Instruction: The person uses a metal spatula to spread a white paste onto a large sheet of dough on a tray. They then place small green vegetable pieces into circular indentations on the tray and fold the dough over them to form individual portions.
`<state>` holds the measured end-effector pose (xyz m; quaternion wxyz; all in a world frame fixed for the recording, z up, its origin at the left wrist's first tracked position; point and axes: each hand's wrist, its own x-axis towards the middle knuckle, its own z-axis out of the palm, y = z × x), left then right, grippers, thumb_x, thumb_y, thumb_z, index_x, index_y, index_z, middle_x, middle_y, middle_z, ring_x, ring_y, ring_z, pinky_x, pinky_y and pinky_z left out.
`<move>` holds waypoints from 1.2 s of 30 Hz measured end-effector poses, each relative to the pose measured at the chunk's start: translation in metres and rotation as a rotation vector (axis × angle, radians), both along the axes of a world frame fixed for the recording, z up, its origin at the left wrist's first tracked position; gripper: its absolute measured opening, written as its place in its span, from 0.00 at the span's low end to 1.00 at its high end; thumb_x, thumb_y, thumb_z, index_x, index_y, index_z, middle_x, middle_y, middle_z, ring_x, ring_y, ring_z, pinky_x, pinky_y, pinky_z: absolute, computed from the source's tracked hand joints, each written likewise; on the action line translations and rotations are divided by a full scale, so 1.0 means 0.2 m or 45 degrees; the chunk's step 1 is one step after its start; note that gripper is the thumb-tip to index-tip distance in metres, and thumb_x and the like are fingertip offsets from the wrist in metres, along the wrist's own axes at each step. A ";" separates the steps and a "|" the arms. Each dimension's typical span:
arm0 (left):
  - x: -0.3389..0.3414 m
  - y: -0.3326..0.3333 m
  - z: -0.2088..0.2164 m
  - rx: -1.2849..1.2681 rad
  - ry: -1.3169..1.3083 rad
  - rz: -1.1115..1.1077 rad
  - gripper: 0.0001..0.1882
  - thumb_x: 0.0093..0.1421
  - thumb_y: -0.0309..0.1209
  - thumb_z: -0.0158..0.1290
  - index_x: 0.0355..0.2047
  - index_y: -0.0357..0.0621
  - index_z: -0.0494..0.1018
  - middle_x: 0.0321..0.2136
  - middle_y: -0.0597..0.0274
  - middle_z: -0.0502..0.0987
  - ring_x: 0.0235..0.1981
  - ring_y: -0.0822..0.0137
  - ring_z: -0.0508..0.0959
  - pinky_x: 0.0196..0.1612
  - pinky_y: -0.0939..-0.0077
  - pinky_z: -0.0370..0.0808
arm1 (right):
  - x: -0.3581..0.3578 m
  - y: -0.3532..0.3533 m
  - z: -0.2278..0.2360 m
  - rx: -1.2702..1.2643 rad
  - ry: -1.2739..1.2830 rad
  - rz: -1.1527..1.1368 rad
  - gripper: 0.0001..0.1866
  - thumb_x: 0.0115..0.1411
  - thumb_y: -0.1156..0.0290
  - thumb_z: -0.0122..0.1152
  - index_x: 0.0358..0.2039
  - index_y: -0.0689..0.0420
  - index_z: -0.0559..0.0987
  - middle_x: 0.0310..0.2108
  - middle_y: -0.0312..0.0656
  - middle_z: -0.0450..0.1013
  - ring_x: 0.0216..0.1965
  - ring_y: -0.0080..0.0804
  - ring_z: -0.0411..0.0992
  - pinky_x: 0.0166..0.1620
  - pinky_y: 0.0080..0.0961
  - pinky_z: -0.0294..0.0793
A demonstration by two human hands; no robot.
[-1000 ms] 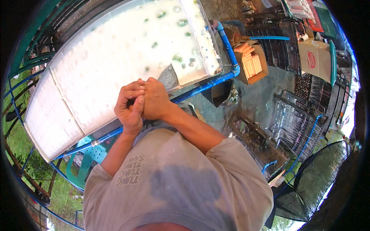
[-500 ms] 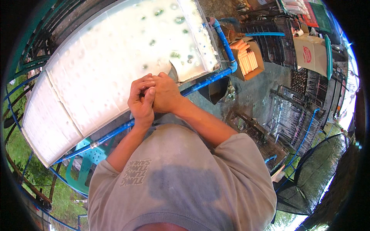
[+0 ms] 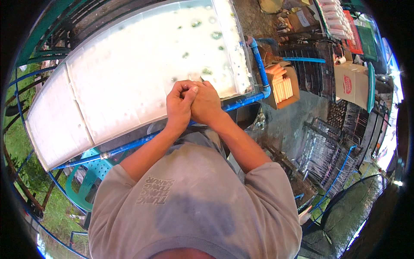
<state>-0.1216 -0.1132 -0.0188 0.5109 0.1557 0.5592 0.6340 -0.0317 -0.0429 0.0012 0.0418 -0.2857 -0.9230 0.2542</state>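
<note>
My left hand (image 3: pixel 177 105) and my right hand (image 3: pixel 207 102) are pressed together at the near edge of a long white, waxy-looking tabletop (image 3: pixel 129 77). Fingers of both are curled inward, the left thumb lying against the right hand. Whatever may be between them is hidden. Green and dark spots dot the white surface beyond my fingertips. Along its right end runs a trough-like strip (image 3: pixel 236 52) of lumpy white material. A blue pipe (image 3: pixel 248 102) borders the near side, close to my right wrist.
A cardboard box of orange candles (image 3: pixel 282 86) stands right of the table. Farther right are another cardboard box (image 3: pixel 351 84), dark crates and a rack of thin hanging strands (image 3: pixel 321 146). A green plastic chair (image 3: pixel 88 177) is at the lower left. White sticks (image 3: pixel 334 19) lie at the top right.
The view has shifted, and my joined hands now appear farther right in it. They stay pressed together, and the dark curved patch beside my right fingers is now mostly covered.
</note>
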 end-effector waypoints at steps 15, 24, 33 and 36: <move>-0.09 0.04 -0.06 0.026 -0.091 -0.147 0.07 0.68 0.31 0.56 0.40 0.40 0.75 0.35 0.68 0.77 0.38 0.78 0.73 0.44 0.80 0.71 | -0.04 -0.01 -0.02 0.172 -0.072 -0.040 0.10 0.51 0.65 0.62 0.33 0.54 0.82 0.34 0.45 0.80 0.40 0.44 0.78 0.44 0.44 0.71; -0.19 0.00 -0.06 0.202 -0.240 -0.203 0.13 0.69 0.32 0.50 0.47 0.37 0.75 0.44 0.58 0.79 0.47 0.68 0.77 0.54 0.72 0.73 | -0.06 0.00 0.07 0.084 -0.097 0.051 0.12 0.53 0.60 0.59 0.24 0.54 0.82 0.24 0.47 0.80 0.28 0.48 0.79 0.38 0.48 0.75; -0.31 0.10 0.00 0.411 1.492 -0.750 0.29 0.52 0.22 0.61 0.56 0.53 0.74 0.55 0.53 0.72 0.57 0.48 0.70 0.59 0.57 0.69 | 0.06 -0.07 0.35 -0.053 0.095 0.361 0.11 0.53 0.61 0.60 0.21 0.53 0.81 0.22 0.46 0.77 0.27 0.49 0.77 0.37 0.48 0.74; -0.20 0.22 0.02 0.568 1.673 -0.832 0.32 0.49 0.22 0.62 0.57 0.54 0.73 0.55 0.55 0.73 0.58 0.51 0.70 0.61 0.56 0.67 | 0.14 -0.10 0.40 -0.146 0.071 0.500 0.10 0.53 0.62 0.61 0.20 0.53 0.78 0.22 0.46 0.73 0.30 0.48 0.73 0.34 0.44 0.70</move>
